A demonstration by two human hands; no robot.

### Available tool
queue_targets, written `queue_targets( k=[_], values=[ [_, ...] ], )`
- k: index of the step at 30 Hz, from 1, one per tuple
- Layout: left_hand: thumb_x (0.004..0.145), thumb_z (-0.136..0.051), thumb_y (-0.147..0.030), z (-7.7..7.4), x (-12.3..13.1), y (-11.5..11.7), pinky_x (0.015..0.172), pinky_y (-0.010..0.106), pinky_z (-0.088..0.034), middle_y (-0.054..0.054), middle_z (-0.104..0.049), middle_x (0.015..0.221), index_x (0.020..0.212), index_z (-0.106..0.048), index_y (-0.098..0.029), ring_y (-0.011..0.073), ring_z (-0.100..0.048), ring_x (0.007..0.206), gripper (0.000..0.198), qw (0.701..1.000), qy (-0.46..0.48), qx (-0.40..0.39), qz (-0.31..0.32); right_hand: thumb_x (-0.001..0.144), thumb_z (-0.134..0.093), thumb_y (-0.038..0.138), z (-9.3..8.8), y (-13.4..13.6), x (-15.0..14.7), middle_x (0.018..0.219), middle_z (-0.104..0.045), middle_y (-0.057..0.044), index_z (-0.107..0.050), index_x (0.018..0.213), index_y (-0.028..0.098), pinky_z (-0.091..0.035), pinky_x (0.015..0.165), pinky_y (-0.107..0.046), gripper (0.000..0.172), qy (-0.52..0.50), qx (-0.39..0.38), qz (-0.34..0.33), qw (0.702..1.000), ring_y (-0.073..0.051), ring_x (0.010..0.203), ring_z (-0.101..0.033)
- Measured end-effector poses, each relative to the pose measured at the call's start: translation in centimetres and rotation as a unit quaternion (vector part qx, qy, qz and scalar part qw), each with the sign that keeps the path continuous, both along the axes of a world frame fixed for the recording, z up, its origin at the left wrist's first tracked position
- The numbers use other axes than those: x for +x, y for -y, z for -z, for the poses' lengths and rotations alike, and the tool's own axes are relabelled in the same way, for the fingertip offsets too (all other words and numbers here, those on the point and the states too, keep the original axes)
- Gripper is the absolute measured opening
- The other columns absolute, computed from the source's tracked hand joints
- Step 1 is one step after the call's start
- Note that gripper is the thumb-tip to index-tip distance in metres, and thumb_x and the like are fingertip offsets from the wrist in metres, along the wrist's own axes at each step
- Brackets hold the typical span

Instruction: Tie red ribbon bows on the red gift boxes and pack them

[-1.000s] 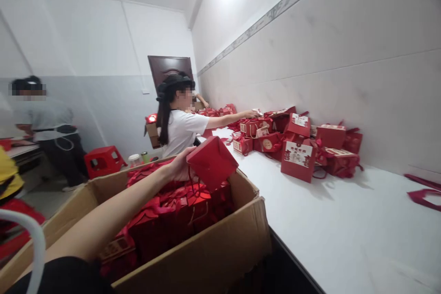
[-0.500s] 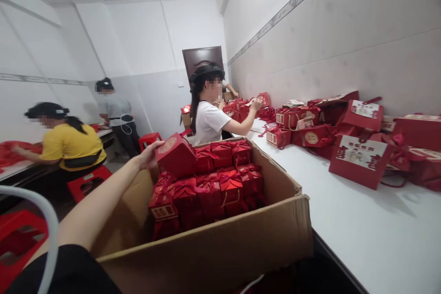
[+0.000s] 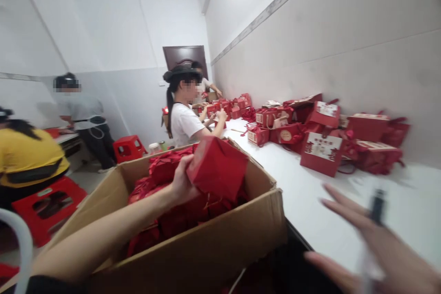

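Note:
My left hand [image 3: 186, 179] is closed on a red gift box [image 3: 222, 170], tilted above the open cardboard carton [image 3: 220, 239]. More red gift boxes [image 3: 172, 213] with ribbons are packed inside the carton, partly covered by my hand and the lifted box. Over the white table [image 3: 310, 206] at the lower right is my right hand [image 3: 382, 243], blurred by motion, its fingers stretched out. A pen-like thing with a black end [image 3: 378, 206] and a pale body is tucked in that hand.
Red gift bags and boxes [image 3: 320, 149] are heaped on the table along the wall. A person in a white shirt [image 3: 186, 121] works at the table beyond the carton. Red stools [image 3: 129, 148] and other people are at the left.
My left hand has brought the gift box rightward and nearer, over the carton's middle. My right hand has come into view with the pen-like thing. The view has turned right.

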State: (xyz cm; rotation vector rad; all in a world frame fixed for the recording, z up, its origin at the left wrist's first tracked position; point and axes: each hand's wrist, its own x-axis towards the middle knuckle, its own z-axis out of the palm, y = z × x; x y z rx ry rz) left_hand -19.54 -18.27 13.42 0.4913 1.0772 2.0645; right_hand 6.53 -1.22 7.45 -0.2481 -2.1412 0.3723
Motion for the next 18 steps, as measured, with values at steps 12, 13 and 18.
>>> queue_targets(
  k=[12, 13, 18],
  values=[
    [0.069, -0.053, -0.039, 1.3, 7.4, -3.6, 0.068, 0.026, -0.050, -0.002, -0.066, 0.063, 0.071, -0.066, -0.020, 0.0167, -0.061, 0.063, 0.024, 0.988, 0.019, -0.020, 0.152, 0.079, -0.053, 0.016, -4.2, 5.2, -3.3, 0.131, -0.034, -0.020, -0.013, 0.141, 0.008, -0.042, 0.092, -0.050, 0.074, -0.077, 0.076, -0.020, 0.994, -0.033, 0.123, -0.033],
    [0.070, -0.053, -0.039, 1.3, 7.5, -3.6, 0.069, 0.026, -0.050, -0.002, -0.066, 0.063, 0.071, -0.066, -0.020, 0.0164, -0.061, 0.062, 0.024, 0.987, 0.022, -0.023, 0.155, 0.078, -0.054, 0.017, -4.0, 5.1, -3.3, 0.130, -0.035, -0.019, -0.012, 0.141, 0.009, -0.042, 0.092, -0.050, 0.076, -0.088, 0.068, -0.023, 0.994, -0.033, 0.122, -0.034],
    [0.068, -0.056, -0.040, 1.0, 6.1, -3.3, 0.056, 0.023, -0.048, -0.001, -0.065, 0.059, 0.067, -0.064, -0.018, 0.0136, -0.058, 0.052, 0.024, 0.987, -0.008, -0.036, 0.156, 0.079, -0.058, 0.026, -3.8, 4.9, -2.9, 0.137, -0.030, -0.016, -0.009, 0.142, 0.011, -0.044, 0.094, -0.047, 0.081, -0.058, 0.033, -0.035, 0.997, -0.032, 0.124, -0.034]
  ],
)
